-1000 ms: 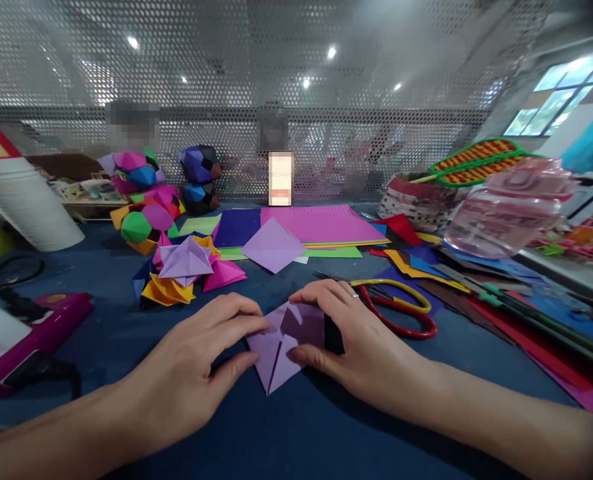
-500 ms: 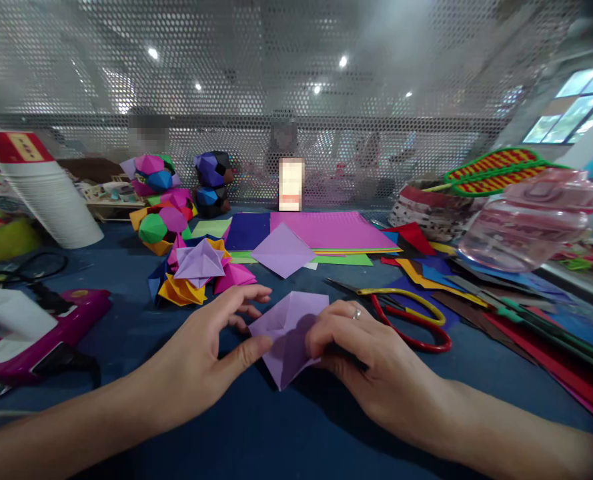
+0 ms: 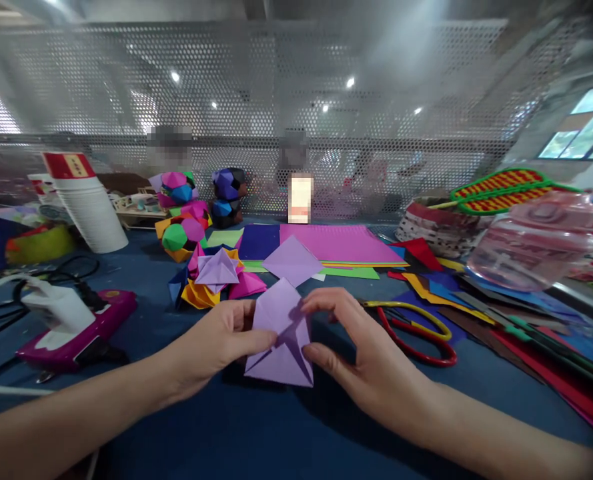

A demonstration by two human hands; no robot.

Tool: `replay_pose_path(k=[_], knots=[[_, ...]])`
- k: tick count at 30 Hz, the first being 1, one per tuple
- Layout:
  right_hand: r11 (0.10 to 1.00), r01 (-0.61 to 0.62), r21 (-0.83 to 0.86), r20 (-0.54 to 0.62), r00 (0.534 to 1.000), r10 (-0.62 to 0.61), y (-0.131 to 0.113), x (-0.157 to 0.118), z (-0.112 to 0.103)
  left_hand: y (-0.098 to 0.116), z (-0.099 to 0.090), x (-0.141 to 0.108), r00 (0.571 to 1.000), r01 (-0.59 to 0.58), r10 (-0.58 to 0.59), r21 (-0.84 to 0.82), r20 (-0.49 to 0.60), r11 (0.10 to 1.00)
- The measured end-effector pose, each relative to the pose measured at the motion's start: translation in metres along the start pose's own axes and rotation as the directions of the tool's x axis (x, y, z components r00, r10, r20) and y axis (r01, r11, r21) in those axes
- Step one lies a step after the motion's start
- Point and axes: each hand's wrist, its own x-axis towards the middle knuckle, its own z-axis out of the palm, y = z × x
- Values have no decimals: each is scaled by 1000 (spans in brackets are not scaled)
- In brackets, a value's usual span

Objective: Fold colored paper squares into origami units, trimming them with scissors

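Observation:
A sheet of light purple paper (image 3: 282, 333), folded with creases and a flap standing up, is raised slightly over the dark blue table. My left hand (image 3: 229, 337) pinches its left side, thumb on the face and fingers behind. Along the opposite edge, my right hand (image 3: 349, 337) has its thumb and index finger spread apart, their tips at or just against the paper. Beyond it lies a flat light purple sheet (image 3: 292, 259). To the left sits a cluster of folded purple, orange and pink paper pieces (image 3: 217, 270).
Scissors (image 3: 421, 337) with red and yellow handles lie right of my right hand. Coloured paper strips (image 3: 526, 347) and a pink bottle (image 3: 531, 247) are farther right. At left are a magenta power strip (image 3: 103, 320) and stacked paper cups (image 3: 93, 213); a pink pad (image 3: 341, 247) lies behind.
The folded paper has turned and tilted up, its creased side now facing me. My left hand has closed on its left side. My right fingers have spread at its right edge. The view has shifted.

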Motion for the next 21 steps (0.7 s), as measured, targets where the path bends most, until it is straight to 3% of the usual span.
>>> replay_pose_path(k=[2, 3, 6, 8, 14, 18, 21], knots=[[983, -176, 61, -56, 982, 179, -4, 2, 3, -2, 1, 1, 998, -63, 63, -10, -7, 998], [962, -248, 117, -30, 967, 253, -5, 3, 4, -2, 1, 1, 995, -95, 95, -11, -14, 995], [902, -336, 271, 206, 935, 287, -9, 9, 7, -4, 0, 1, 982, -174, 174, 4, -68, 985], [922, -297, 250, 263, 937, 230, -10, 14, 10, -4, -1, 2, 975, -199, 199, 17, -100, 980], [989, -147, -21, 52, 988, 148, -10, 45, 20, 0, -15, 9, 940, -277, 279, 36, -197, 960], [998, -25, -56, 17, 1000, 26, -12, 64, 30, 5, -23, 14, 882, -360, 358, 50, -308, 931], [999, 32, -42, -76, 997, -35, -13, 65, 35, 9, -26, 14, 863, -373, 359, 33, -356, 927]])
